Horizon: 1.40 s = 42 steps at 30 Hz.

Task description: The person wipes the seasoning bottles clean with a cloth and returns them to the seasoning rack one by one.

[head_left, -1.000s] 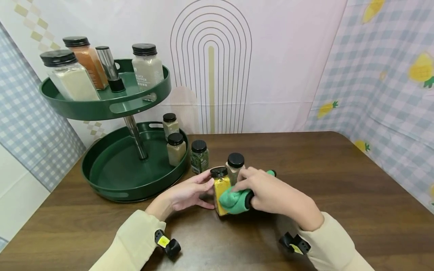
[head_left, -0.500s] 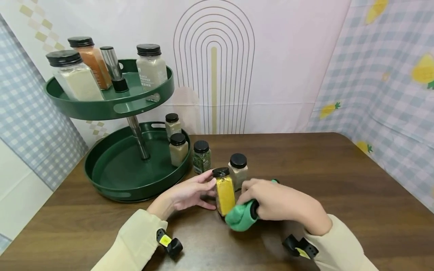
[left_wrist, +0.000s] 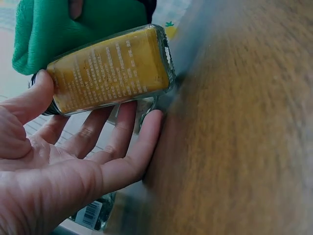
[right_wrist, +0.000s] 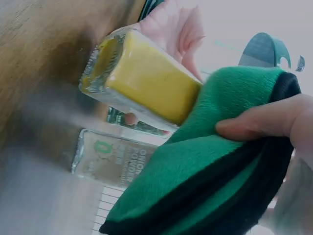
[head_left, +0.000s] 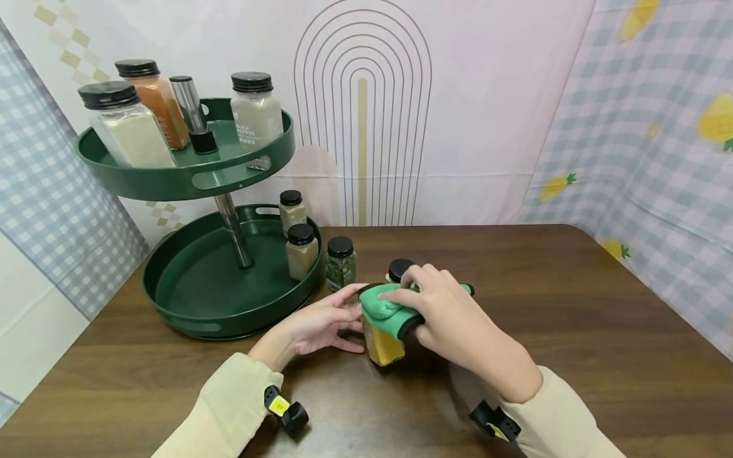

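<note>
A glass spice jar of yellow powder [head_left: 382, 348] stands on the wooden table, tilted slightly. My left hand [head_left: 322, 323] holds it from the left; in the left wrist view the thumb lies by the neck of the jar [left_wrist: 110, 71], fingers behind it. A green cloth [head_left: 385, 310] with black edging is gripped by my right hand [head_left: 449, 312], and its folds cover the jar's cap and upper front. In the right wrist view the thumb presses into the cloth [right_wrist: 195, 147]. Right behind stands an onion powder jar [right_wrist: 115, 159], mostly hidden in the head view.
To the left stands a two-tier green tray stand [head_left: 172, 321]. Large jars, including a black pepper jar [head_left: 254, 124], and a silver cylinder [head_left: 191, 108] occupy its top; two small jars sit below. A green herb jar [head_left: 340, 267] stands beside the lower tray.
My right hand has raised the cloth from the yellow jar's lower right onto its upper front and cap. My left hand keeps its hold in the same place.
</note>
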### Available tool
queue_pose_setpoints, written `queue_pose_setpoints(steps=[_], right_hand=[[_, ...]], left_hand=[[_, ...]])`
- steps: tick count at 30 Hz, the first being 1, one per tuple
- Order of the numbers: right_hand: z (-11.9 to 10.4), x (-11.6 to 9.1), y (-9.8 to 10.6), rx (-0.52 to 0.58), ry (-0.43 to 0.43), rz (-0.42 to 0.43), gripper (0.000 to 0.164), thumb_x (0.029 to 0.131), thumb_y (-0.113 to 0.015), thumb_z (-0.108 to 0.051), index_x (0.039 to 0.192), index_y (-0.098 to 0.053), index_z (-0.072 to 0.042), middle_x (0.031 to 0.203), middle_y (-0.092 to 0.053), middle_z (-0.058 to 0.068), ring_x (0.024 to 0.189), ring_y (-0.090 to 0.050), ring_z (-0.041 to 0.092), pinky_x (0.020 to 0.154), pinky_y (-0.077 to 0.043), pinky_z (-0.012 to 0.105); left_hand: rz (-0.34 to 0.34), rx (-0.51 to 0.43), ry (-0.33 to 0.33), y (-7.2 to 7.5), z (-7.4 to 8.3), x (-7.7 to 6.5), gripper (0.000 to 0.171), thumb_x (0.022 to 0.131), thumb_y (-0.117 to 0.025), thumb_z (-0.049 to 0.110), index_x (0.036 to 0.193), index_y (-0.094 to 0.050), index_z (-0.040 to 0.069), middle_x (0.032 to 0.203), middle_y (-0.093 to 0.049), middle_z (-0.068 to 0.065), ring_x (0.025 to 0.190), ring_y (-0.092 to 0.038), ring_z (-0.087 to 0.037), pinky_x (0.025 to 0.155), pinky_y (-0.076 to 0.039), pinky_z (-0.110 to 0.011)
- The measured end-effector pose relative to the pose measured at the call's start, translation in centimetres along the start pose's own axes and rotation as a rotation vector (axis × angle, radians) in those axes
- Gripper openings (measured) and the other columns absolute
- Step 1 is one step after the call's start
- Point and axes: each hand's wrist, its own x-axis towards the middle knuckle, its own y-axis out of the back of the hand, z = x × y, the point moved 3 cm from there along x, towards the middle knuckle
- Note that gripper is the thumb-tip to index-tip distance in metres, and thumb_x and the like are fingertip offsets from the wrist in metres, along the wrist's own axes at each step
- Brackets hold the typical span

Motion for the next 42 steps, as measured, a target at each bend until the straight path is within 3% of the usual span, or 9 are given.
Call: queue_pose_setpoints(steps=[4,8,16,21,24,28,31,37,42], right_hand=[[-0.5,-0.2,0.0,-0.001,0.055,-0.068,0.054,0.061,-0.060,0.010,0.103,-0.070,-0.024,0.091,-0.054,0.001,0.081,-0.050,0.020,0.069,-0.038,0.031],[-1.3,-0.5,-0.2,0.020,0.080,-0.187,0.049,0.064,-0.062,0.007,0.100,-0.070,-0.025,0.087,-0.051,-0.002,0.077,-0.046,0.017,0.067,-0.036,0.029],[-2.4,-1.0,-0.5,0.084,0.060,-0.435,0.046,0.067,-0.059,0.006,0.097,-0.072,-0.026,0.083,-0.053,-0.007,0.075,-0.043,0.011,0.068,-0.034,0.026],[-1.9,-1.3,0.1,0.176,0.025,-0.576,0.046,0.070,-0.057,0.008,0.095,-0.071,-0.028,0.077,-0.047,-0.011,0.074,-0.040,0.009,0.068,-0.031,0.024],[-0.8,-1.2,1.3,0.196,-0.002,-0.498,0.047,0.069,-0.059,0.007,0.097,-0.071,-0.028,0.079,-0.047,-0.011,0.074,-0.041,0.008,0.069,-0.033,0.026],[0.8,-0.9,2.8,0.126,-0.041,-0.206,0.050,0.067,-0.060,0.009,0.102,-0.070,-0.025,0.086,-0.053,-0.008,0.078,-0.046,0.011,0.071,-0.038,0.030],[1.5,-0.7,2.8,0.094,-0.088,-0.058,0.052,0.068,-0.057,0.011,0.106,-0.069,-0.022,0.091,-0.054,-0.003,0.082,-0.049,0.016,0.073,-0.039,0.032],[1.6,-0.4,1.2,0.134,-0.116,-0.020,0.058,0.066,-0.055,0.013,0.110,-0.067,-0.022,0.096,-0.054,0.000,0.088,-0.049,0.019,0.076,-0.041,0.034],[1.4,-0.3,0.5,0.201,-0.089,-0.033,0.057,0.066,-0.055,0.014,0.109,-0.067,-0.021,0.095,-0.053,-0.002,0.089,-0.048,0.016,0.077,-0.042,0.031]], left_hand=[[0.003,0.007,0.004,-0.1,0.0,0.1,0.045,0.097,-0.048,0.026,0.139,-0.030,0.024,0.123,-0.047,-0.003,0.105,-0.055,-0.020,0.090,-0.044,-0.055],[0.016,0.008,0.015,-0.1,0.0,0.1,0.043,0.098,-0.045,0.024,0.139,-0.030,0.023,0.127,-0.045,-0.007,0.104,-0.055,-0.021,0.090,-0.045,-0.054],[0.012,0.021,0.031,0.1,-0.1,0.0,0.047,0.099,-0.044,0.023,0.142,-0.026,0.023,0.138,-0.040,-0.012,0.110,-0.053,-0.022,0.092,-0.043,-0.055],[-0.020,0.013,0.031,0.2,0.1,-0.2,0.052,0.099,-0.043,0.024,0.146,-0.020,0.023,0.138,-0.039,-0.014,0.113,-0.052,-0.024,0.094,-0.042,-0.055],[-0.032,0.003,0.034,0.3,0.2,-0.2,0.055,0.099,-0.044,0.026,0.147,-0.018,0.022,0.136,-0.039,-0.014,0.113,-0.051,-0.024,0.096,-0.041,-0.055],[-0.052,0.009,0.032,0.2,0.3,-0.1,0.055,0.099,-0.044,0.026,0.147,-0.017,0.023,0.138,-0.037,-0.013,0.115,-0.050,-0.024,0.097,-0.040,-0.055],[-0.060,0.033,0.035,-0.1,0.3,-0.1,0.056,0.099,-0.044,0.029,0.148,-0.017,0.024,0.143,-0.033,-0.013,0.120,-0.046,-0.025,0.098,-0.038,-0.056],[-0.015,0.082,0.041,-0.8,0.4,0.0,0.071,0.092,-0.058,0.029,0.148,-0.015,0.022,0.150,-0.024,-0.015,0.131,-0.033,-0.033,0.098,-0.038,-0.056],[0.023,0.115,0.033,-1.1,0.3,0.3,0.075,0.088,-0.063,0.016,0.147,-0.017,0.018,0.142,-0.034,-0.016,0.123,-0.043,-0.027,0.094,-0.044,-0.051]])
